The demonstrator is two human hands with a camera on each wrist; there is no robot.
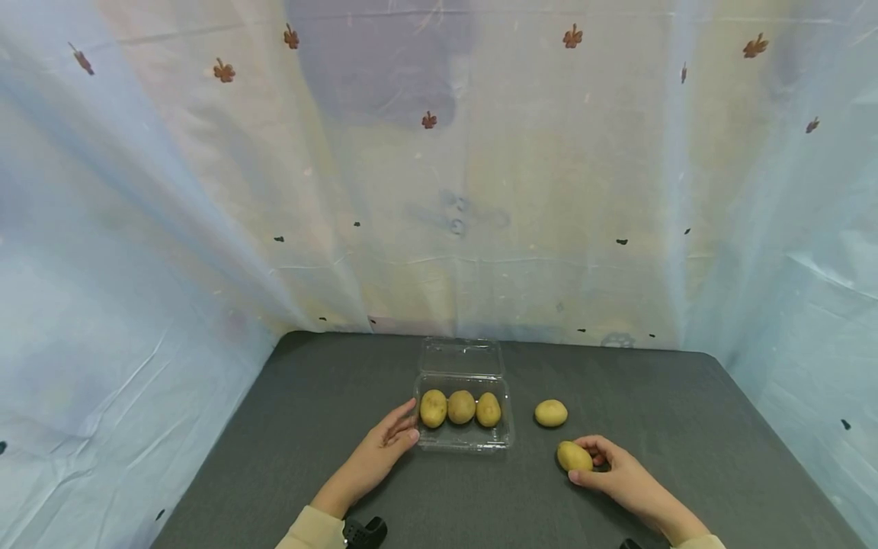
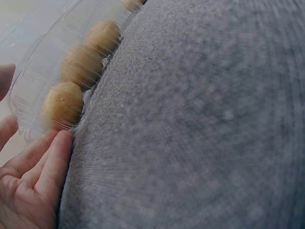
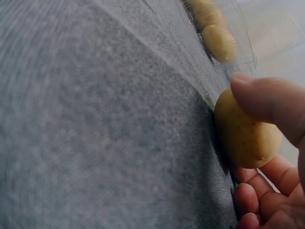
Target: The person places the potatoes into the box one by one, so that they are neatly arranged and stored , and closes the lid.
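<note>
A clear plastic clamshell box stands on the table with its lid raised at the back. Three potatoes lie in a row inside it. My left hand touches the box's left side with fairly straight fingers; the left wrist view shows the fingertips right at the clear wall. Right of the box, my right hand grips a potato between thumb and fingers, low over the table. In the right wrist view the thumb lies across this potato. Another loose potato rests just behind it.
The dark grey cloth-covered table has rounded far corners. A pale patterned plastic sheet hangs behind it and along both sides. The open lid leans back toward the far edge.
</note>
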